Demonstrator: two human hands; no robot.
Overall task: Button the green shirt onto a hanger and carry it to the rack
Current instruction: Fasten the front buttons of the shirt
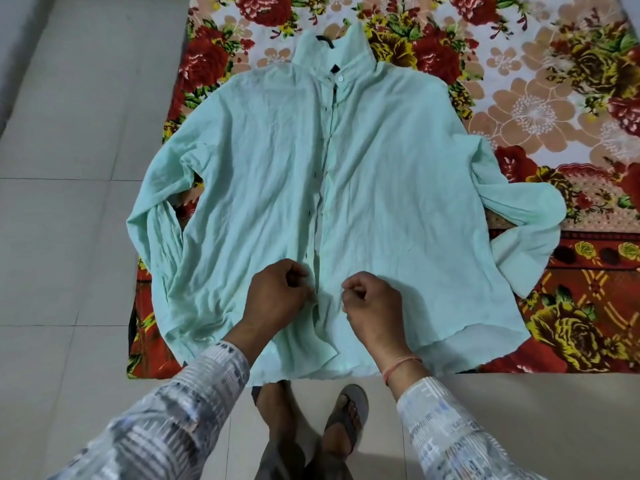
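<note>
A pale green shirt (398, 174) lies front-up and spread flat on a floral blanket, collar at the far end, sleeves out to both sides. A black hanger hook (325, 39) pokes out of the collar; the rest of the hanger is hidden inside the shirt. The front placket runs down the middle. My left hand (277, 296) pinches the left edge of the placket near the hem. My right hand (372, 306) pinches the right edge, just across the gap from the left hand.
The floral blanket (554, 98) covers the floor under the shirt, with pale floor tiles (69, 202) to the left and in front. My feet in sandals (346, 417) stand at the blanket's near edge.
</note>
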